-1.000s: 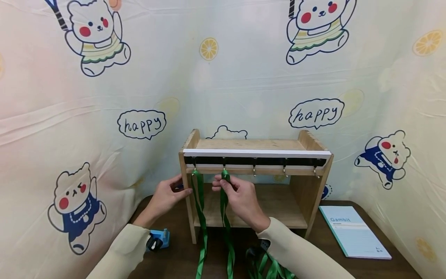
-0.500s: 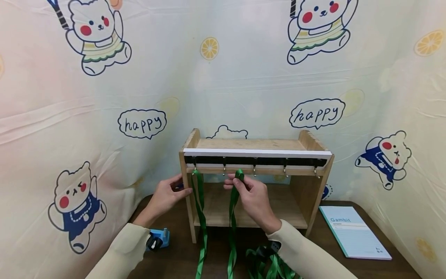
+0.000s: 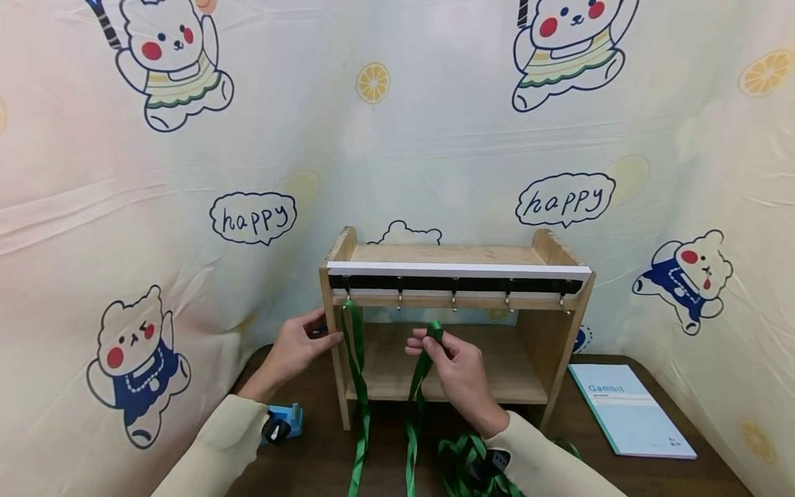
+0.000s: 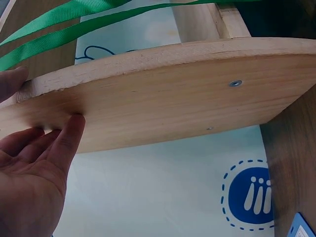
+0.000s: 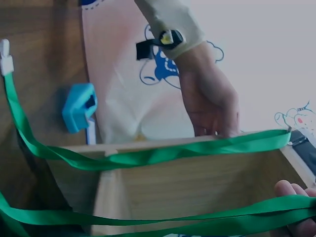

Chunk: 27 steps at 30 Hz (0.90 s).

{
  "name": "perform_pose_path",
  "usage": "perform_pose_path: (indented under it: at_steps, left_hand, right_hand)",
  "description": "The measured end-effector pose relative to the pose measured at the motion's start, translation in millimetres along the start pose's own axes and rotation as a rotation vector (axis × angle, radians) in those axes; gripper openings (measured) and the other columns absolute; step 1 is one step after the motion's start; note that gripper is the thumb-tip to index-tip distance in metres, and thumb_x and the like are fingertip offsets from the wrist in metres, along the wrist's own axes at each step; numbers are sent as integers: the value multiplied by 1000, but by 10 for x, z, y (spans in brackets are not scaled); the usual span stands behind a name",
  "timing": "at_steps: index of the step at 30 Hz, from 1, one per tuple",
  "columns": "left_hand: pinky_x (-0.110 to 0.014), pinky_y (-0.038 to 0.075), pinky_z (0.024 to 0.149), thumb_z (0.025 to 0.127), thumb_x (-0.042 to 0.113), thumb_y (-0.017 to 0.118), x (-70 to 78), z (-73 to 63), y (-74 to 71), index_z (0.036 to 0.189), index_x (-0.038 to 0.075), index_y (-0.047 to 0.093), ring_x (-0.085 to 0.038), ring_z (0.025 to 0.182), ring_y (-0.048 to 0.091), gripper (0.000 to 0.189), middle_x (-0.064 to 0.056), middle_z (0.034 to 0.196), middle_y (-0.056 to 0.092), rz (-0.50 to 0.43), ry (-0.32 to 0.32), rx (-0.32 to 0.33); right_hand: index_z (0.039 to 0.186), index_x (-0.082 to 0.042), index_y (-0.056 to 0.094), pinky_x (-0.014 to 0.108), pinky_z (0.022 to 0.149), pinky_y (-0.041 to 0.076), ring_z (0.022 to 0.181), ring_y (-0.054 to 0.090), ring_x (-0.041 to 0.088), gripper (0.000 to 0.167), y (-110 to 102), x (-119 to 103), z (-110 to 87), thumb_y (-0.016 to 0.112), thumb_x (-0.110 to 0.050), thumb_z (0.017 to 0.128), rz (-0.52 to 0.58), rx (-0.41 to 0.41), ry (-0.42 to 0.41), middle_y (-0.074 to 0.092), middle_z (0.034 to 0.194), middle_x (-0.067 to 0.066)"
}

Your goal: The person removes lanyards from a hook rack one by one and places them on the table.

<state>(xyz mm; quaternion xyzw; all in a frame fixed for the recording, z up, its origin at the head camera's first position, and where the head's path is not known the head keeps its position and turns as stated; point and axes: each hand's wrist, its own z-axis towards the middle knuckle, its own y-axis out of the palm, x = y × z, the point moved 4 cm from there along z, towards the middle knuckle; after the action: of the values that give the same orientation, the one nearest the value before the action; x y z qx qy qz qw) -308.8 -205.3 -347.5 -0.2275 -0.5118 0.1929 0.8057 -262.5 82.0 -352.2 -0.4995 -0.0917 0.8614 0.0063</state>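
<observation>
My left hand (image 3: 304,352) grips the left side panel of a small wooden shelf (image 3: 534,359). In the left wrist view its fingertips press the panel's outer face, with the thumb at the front edge. My right hand (image 3: 462,373) pinches a green lanyard (image 3: 417,386) near its looped top, in front of the shelf opening and below the row of metal hooks (image 3: 454,301). The lanyard's two strands hang towards the table. Another green lanyard (image 3: 357,366) hangs from the leftmost hook; a white clip (image 5: 7,64) shows at its lower end in the right wrist view.
More green lanyards (image 3: 456,462) lie heaped on the dark table below my right wrist. A light blue notebook (image 3: 633,411) lies at the right. Beside my left wrist is a blue plastic object (image 5: 78,107). A printed cloth (image 3: 435,152) hangs behind the shelf.
My right hand has moved right and down from the second hook, carrying the lanyard with it; that hook now shows bare. My left hand has stayed on the side panel.
</observation>
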Motion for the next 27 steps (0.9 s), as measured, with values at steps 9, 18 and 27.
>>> perform_pose_path:
  at_steps: [9,18,27]
  left_hand:
    - [-44,62,88,92,30,75,6,11,10,149,10,51,-33,112,69,64,-20,131,68,-4,-1,-8]
    - [-40,63,87,93,28,75,20,10,-1,149,9,51,-33,112,69,64,-20,130,68,1,5,2]
    - [-40,63,86,93,27,75,18,5,-2,148,8,51,-32,110,70,63,-20,129,69,3,-1,0]
  right_hand:
    - [119,-14,72,32,105,54,102,76,15,25,10,77,-225,57,-27,104,36,-16,50,79,107,10]
    - [121,-10,72,28,106,53,101,76,15,32,28,177,-433,58,-33,103,46,-87,156,78,109,12]
    - [124,-6,70,33,110,50,101,76,15,38,64,307,-618,56,-35,104,45,-182,203,78,112,10]
